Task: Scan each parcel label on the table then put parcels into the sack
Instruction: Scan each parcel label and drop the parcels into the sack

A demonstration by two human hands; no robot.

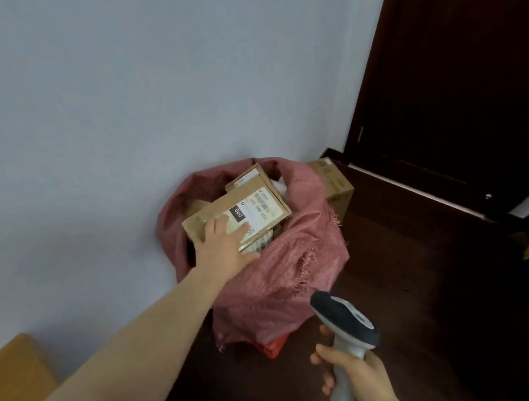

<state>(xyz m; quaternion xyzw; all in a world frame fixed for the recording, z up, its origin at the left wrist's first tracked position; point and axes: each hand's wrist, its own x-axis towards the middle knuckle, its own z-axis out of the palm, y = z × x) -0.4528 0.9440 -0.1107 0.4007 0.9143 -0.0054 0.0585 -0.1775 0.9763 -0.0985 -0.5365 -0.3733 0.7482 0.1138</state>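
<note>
Nearest, on the near right of the sack, a grey-and-white handheld plastic scanner (346, 325) is held by the right hand (347, 373). The fingers are curled tight round its grip and its head is tilted up towards the sack. On the near left of the sack, a corner of a tan wooden surface (11, 370) is seen.

The red-pink woven plastic sack (295, 262) is stood on the dark wooden floor (411, 299), slumped, its mouth open and frayed. At the mouth of the sack a flat brown cardboard parcel (235, 216) is laid tilted, its white printed label (257, 210) facing up. It is touched by the left hand (225, 246): the fingers are straight and spread on the top face and the thumb is laid along the near edge, so nothing is clamped.

The parcel is judged light and stiff, with smooth faces that could slide under a flat palm. It is better taken by its two long edges, or pushed down from the top. The sack is soft and may fold in at the rim.

A second brown cardboard parcel (248, 177) is seen deeper in the sack. Behind the sack to the right a brown cardboard box (332, 181) is set, then a pale blue wall (118, 101) and a dark wooden door (455, 85).
</note>
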